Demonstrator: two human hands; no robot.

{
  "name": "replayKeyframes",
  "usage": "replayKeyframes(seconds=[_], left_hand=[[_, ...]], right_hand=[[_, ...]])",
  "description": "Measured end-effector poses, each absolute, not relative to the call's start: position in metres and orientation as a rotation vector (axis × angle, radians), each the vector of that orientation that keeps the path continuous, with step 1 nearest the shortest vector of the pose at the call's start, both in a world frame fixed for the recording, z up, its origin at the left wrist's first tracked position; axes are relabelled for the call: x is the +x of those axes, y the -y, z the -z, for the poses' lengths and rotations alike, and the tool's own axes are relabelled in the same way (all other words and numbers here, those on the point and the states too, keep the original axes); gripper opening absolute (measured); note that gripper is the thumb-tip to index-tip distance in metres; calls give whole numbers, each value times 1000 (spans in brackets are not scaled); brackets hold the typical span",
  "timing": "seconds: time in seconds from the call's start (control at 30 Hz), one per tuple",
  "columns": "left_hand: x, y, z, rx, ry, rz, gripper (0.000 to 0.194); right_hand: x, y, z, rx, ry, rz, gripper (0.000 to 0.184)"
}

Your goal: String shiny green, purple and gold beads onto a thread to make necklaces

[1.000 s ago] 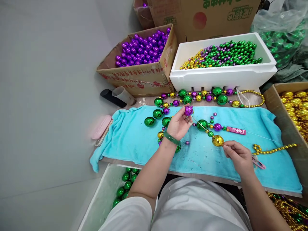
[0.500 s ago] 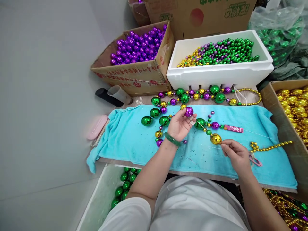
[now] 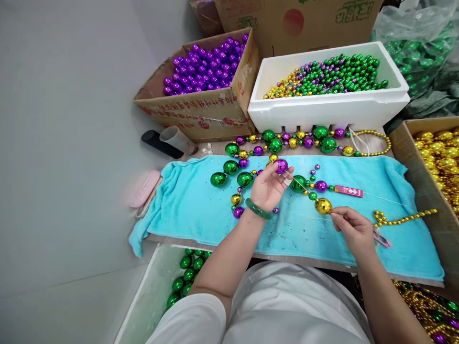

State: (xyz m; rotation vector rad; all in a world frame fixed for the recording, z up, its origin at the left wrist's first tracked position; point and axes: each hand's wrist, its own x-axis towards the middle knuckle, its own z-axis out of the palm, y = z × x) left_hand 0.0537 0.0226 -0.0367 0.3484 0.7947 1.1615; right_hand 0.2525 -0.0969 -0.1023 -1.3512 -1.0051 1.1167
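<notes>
Between the thumb and fingers of my left hand (image 3: pixel 269 187) is a shiny purple bead (image 3: pixel 281 166). A thin cord (image 3: pixel 297 183) runs from it down to the right, through a small green bead (image 3: pixel 312 196), to a large gold bead (image 3: pixel 323 206). My right hand (image 3: pixel 353 228) pinches at the right side of that gold bead; whether it grips bead or cord end is hard to tell. Behind the cord lies a large green bead (image 3: pixel 298 184), beside a purple bead (image 3: pixel 321 186) and a pink label (image 3: pixel 348 191). Part of the bead strand passes behind my left hand.
A turquoise towel (image 3: pixel 201 210) covers the table. Behind it stand a carton of purple beads (image 3: pixel 193 107) and a white foam box (image 3: pixel 330 112) of small beads. A carton of gold beads (image 3: pixel 409 157) is at right. Pink scissors (image 3: pixel 383 239) lie near my right hand.
Both hands keep nearly the same pose and hold. The right hand and the gold bead have shifted very slightly to the right.
</notes>
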Motion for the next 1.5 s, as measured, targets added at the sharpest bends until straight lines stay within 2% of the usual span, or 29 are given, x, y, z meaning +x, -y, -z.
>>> replayKeyframes(seconds=[0.1,0.27,0.37,1.0,1.17,1.3,1.4,1.5], left_hand=[[54,-22,36,348,-791,-1159,12],[62,-13,38,544,-796,-1176,32],[67,-8,40,630,-796,-1167,38],[74,0,44,868,-800,-1173,43],[70,-3,49,1143,-828,-969,40],[70,-2,64,1687,-1226,-887,25],[80,6,81,2210,-1444,-437,24],[91,12,96,2416,-1535,39,35]], right_hand=[[253,97,104,-1350,1004,-1114,16],[252,95,106,-1353,985,-1127,16],[252,93,109,-1356,975,-1124,17],[256,86,126,-1251,856,-1266,14],[257,84,127,-1201,771,-1271,13],[267,84,129,-1199,712,-1202,13],[273,85,126,-1188,695,-1177,12],[276,87,123,-1169,705,-1166,12]])
